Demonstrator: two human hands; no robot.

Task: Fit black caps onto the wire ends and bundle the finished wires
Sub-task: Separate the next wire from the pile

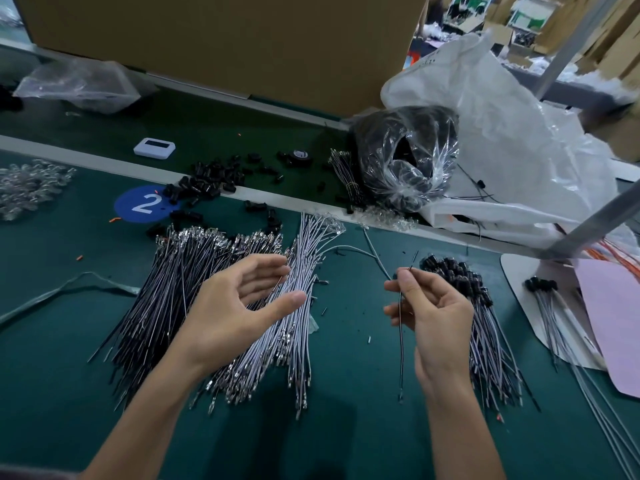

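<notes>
Head view suggests mostly unfinished work: large uncapped metal-tipped wire piles (194, 289), one smaller black-capped grey wire pile (485, 327); right hand (433, 313) grip pinches a thin dark wire (401, 341), left hand (242, 306) grip spread, empty.

white device (154, 147) | blue "2" sticker (136, 206) | pink sheet (613, 323) | cardboard box (221, 36)

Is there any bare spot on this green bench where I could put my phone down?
Yes: the green mat's near edge, this side of the wires, is bare. So is the left strip beside the black wire pile, apart from a grey strap. The middle is crowded with wires, the back with loose black caps and a plastic bag.
</notes>
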